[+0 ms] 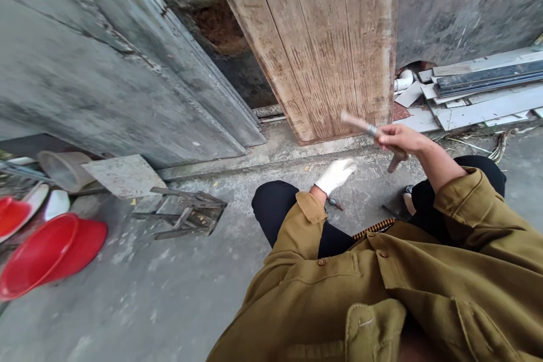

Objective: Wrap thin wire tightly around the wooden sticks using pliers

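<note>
White-gloved, the left hand, its grip too unclear to tell, is near the wooden panel; farther right, the right hand clasps a blurred tool.

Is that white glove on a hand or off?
On: the white glove covers the left hand to the wrist, where its cuff edge shows. The right hand, gripping a blurred tool, is bare.

the tool is before the panel, the stool left, stacked boards right.
</note>
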Available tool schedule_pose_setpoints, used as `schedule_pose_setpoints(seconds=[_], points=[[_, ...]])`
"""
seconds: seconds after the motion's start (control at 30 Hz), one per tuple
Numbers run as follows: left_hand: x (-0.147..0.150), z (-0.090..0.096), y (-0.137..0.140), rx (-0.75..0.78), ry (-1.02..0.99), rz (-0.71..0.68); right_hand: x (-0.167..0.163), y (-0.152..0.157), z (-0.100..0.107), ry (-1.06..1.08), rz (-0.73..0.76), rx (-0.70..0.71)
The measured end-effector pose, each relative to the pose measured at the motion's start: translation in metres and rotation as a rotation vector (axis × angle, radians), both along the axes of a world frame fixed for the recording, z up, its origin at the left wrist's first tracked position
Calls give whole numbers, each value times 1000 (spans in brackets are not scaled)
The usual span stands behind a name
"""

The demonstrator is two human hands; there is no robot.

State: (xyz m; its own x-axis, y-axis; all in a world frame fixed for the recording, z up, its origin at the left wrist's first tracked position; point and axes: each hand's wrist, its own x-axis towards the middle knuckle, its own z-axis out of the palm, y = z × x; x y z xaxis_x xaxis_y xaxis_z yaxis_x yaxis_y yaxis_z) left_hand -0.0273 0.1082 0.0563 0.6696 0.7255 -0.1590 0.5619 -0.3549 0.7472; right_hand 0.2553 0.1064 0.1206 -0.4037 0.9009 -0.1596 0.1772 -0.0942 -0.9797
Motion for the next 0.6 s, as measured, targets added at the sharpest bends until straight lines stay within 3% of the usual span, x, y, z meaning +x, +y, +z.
schedule_pose_setpoints(seconds=[0.07,0.1,0.2,0.27,0.37,0.47,0.53,0.6], points=[[4,1,-4,-38,-25,-109,1,7,-8,-116,-284,5],[6,3,-6,-57,-33,-155,-1,9,-13,-303,-309,-12],[9,8,-8,-60,-32,-224,-15,12,-29,-949,-14,-27],[7,10,-7,-16,-15,-213,-26,7,-37,-1099,227,-32],[1,12,-4,56,25,-108,-39,-4,-43,-997,534,-188],[-5,11,1,87,40,-17,-45,-11,-44,-701,841,-381],[-8,8,4,93,46,27,-44,-11,-39,-486,923,-406],[-7,4,5,87,58,83,-36,-9,-29,-331,915,-350]])
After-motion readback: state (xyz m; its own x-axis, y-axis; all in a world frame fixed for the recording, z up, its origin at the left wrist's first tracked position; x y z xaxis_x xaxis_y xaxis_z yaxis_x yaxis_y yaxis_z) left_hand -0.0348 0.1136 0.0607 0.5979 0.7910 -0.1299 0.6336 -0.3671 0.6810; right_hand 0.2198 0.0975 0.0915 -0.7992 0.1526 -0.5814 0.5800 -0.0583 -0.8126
